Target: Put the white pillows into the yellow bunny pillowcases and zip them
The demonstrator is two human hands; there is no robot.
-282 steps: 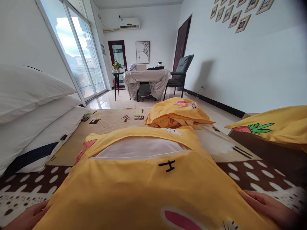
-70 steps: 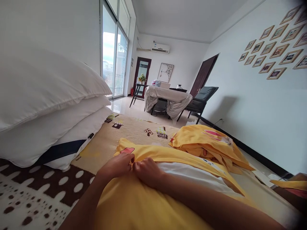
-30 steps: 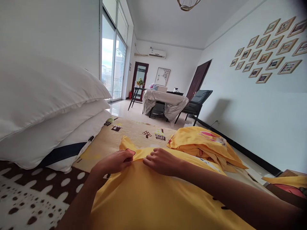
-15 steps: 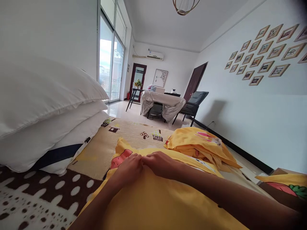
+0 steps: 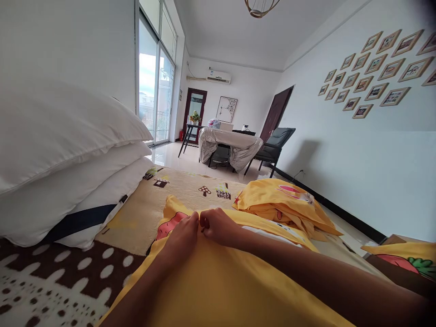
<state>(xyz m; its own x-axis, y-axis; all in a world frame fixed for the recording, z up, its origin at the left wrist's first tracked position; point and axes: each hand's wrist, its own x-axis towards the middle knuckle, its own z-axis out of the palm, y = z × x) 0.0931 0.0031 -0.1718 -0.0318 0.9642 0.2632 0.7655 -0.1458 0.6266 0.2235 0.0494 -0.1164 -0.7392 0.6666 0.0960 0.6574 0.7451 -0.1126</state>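
Observation:
A yellow pillowcase (image 5: 204, 286) with a pink carrot print at its far left corner lies in front of me, filling the lower middle of the view. My left hand (image 5: 184, 234) is closed on the fabric near that corner. Right beside it, my right hand (image 5: 220, 227) has its fingers curled in a pinch at the same edge; anything small between the fingertips is too hidden to make out. To the right of my right hand, a strip of white (image 5: 272, 235) shows along a gap in the yellow fabric.
Stacked white pillows (image 5: 75, 150) stand on the left. A folded yellow bundle (image 5: 279, 200) lies beyond my right forearm on the patterned beige blanket (image 5: 184, 181). Another yellow printed cloth (image 5: 405, 259) is at the far right. A covered table (image 5: 235, 141) and black chair (image 5: 275, 145) stand further back.
The fingers of my right hand have curled and lifted slightly, with a small gap now beside my left hand. More of the white strip shows. The view has shifted a little.

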